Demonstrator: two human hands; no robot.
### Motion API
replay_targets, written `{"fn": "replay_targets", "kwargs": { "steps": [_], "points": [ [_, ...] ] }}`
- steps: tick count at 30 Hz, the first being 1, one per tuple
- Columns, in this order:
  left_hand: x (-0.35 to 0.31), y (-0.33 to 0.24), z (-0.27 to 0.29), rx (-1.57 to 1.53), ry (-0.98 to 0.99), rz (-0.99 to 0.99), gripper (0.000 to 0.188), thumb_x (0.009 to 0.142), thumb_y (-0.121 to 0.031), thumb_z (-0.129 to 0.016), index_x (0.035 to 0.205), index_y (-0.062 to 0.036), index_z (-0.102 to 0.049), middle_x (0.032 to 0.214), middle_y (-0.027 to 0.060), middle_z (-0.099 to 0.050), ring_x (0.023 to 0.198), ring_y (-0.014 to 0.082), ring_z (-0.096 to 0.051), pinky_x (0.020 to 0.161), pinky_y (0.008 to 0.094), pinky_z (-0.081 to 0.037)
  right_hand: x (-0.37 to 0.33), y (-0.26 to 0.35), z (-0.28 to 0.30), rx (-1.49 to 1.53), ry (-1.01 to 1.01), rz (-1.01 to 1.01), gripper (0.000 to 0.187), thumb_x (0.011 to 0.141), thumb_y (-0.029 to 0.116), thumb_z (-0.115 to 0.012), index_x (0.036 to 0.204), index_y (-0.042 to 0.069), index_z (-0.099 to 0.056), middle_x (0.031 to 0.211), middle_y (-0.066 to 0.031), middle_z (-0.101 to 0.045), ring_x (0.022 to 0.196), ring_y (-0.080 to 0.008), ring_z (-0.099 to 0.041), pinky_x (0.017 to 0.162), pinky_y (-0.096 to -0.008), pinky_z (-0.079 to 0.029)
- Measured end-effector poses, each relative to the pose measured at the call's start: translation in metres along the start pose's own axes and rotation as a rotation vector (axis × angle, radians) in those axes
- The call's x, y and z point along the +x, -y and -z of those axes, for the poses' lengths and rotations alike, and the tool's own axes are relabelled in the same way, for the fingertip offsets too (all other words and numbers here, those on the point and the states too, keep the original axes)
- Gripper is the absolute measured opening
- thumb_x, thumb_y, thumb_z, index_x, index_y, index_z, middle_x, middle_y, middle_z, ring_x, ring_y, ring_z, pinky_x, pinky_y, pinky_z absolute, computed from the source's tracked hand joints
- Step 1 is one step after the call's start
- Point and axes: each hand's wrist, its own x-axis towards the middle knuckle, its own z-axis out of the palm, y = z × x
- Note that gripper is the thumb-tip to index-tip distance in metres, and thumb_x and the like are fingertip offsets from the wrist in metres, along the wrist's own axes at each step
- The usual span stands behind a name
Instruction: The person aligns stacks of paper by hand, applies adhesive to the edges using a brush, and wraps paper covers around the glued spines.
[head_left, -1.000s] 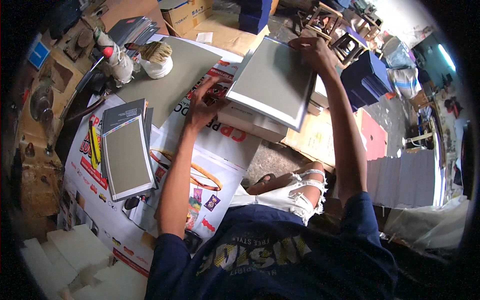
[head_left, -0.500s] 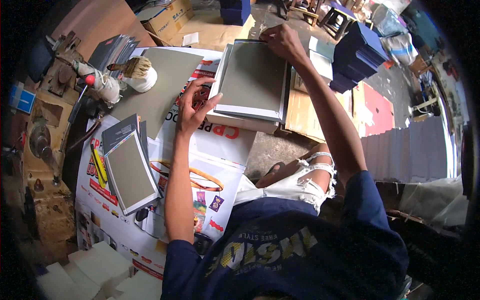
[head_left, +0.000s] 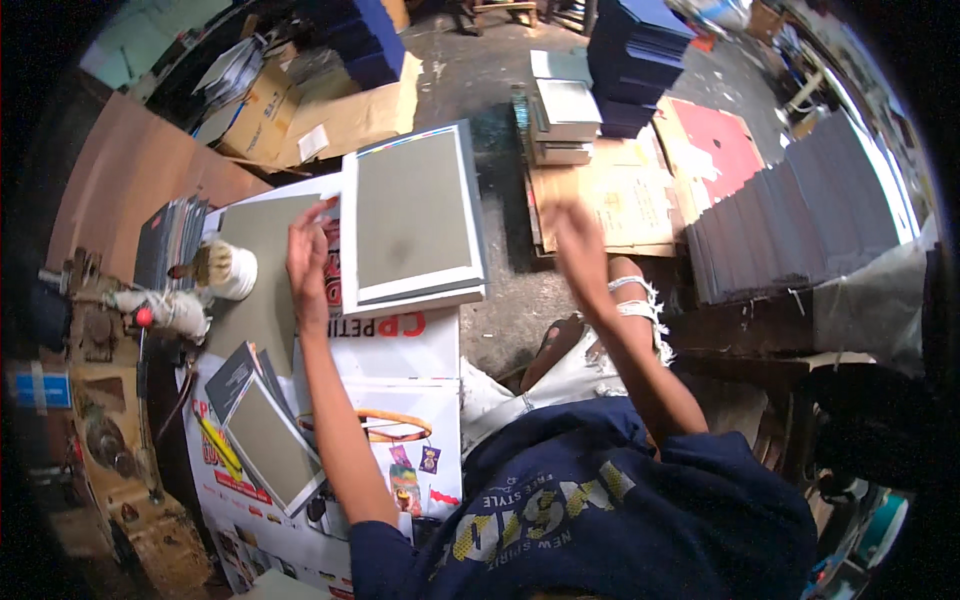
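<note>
A thick white stack of pages (head_left: 355, 300), topped by a grey cover board with white folded-in edges (head_left: 415, 220), lies at the far edge of the table. Just left of it, my left hand (head_left: 310, 260) is raised with fingers loosely bent and apart, holding nothing. My right hand (head_left: 578, 245) hangs in the air right of the stack, smeared by motion, so its fingers cannot be made out. Beneath my left hand is a large grey board (head_left: 265, 290). A white tub (head_left: 235, 275) with a brush (head_left: 213, 265) resting on it stands on that board.
Smaller cover boards (head_left: 270, 440) and a yellow cutter knife (head_left: 220, 447) lie on the printed sheet at left. A worn machine (head_left: 110, 440) borders the table. Flat cardboard (head_left: 610, 200) holds book blocks (head_left: 568, 110) and dark blue stacks (head_left: 630, 70). A tall row of grey-edged covers (head_left: 800, 215) stands at right.
Both hands have let go of the covered stack. My right hand has drawn back from its far corner toward me, and my left has moved off its left edge. The view has shifted.
</note>
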Motion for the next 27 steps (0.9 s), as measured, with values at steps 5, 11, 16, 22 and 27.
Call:
{"fn": "replay_targets", "kwargs": {
  "steps": [5, 11, 16, 22, 27],
  "points": [
    [0.086, 0.024, 0.010, 0.103, 0.118, 0.236, 0.054, 0.100, -0.044, -0.056, 0.131, -0.0004, -0.055, 0.123, 0.0063, -0.060, 0.116, 0.0139, -0.052, 0.103, 0.0262, -0.036, -0.105, 0.003, -0.029, 0.308, 0.508, -0.593, 0.042, 0.081, -0.009, -0.069, 0.122, -0.002, -0.059, 0.108, -0.0091, -0.066, 0.094, -0.0162, -0.065, 0.093, -0.0346, -0.056],
    [0.110, 0.014, -0.026, 0.091, 0.234, 0.329, 0.042, 0.098, -0.035, -0.061, 0.121, -0.0008, -0.063, 0.110, 0.0012, -0.065, 0.099, 0.0086, -0.057, 0.087, 0.0219, -0.044, -0.124, 0.024, -0.057, 0.860, 0.323, -0.657, 0.044, 0.077, -0.013, -0.068, 0.116, 0.000, -0.054, 0.104, -0.0042, -0.056, 0.096, -0.0140, -0.059, 0.089, -0.0316, -0.057],
    [0.106, 0.010, -0.012, 0.208, 0.242, 0.338, 0.045, 0.095, -0.037, -0.063, 0.120, 0.0009, -0.064, 0.107, 0.0033, -0.066, 0.097, 0.0097, -0.058, 0.087, 0.0214, -0.043, -0.121, 0.028, -0.041, 0.891, 0.341, -0.681, 0.045, 0.083, -0.010, -0.062, 0.124, 0.004, -0.051, 0.124, -0.0085, -0.056, 0.112, -0.0173, -0.055, 0.092, -0.0330, -0.053],
    [0.084, 0.012, -0.009, 0.266, 0.165, 0.321, 0.054, 0.092, -0.041, -0.065, 0.121, 0.0047, -0.061, 0.107, 0.0065, -0.067, 0.098, 0.0133, -0.058, 0.089, 0.0234, -0.042, -0.125, 0.008, -0.043, 0.744, 0.270, -0.533, 0.057, 0.076, -0.001, -0.076, 0.128, 0.004, -0.051, 0.130, -0.0133, -0.056, 0.117, -0.0186, -0.053, 0.094, -0.0305, -0.050],
    [0.086, 0.021, 0.003, 0.348, 0.118, 0.379, 0.072, 0.090, -0.045, -0.066, 0.135, 0.0096, -0.053, 0.122, 0.0161, -0.063, 0.111, 0.0199, -0.058, 0.098, 0.0266, -0.041, -0.121, 0.047, -0.080, 0.451, 0.204, -0.476, 0.080, 0.068, 0.023, -0.092, 0.127, -0.006, -0.047, 0.120, -0.0175, -0.061, 0.110, -0.0223, -0.060, 0.097, -0.0345, -0.048]
  ]
}}
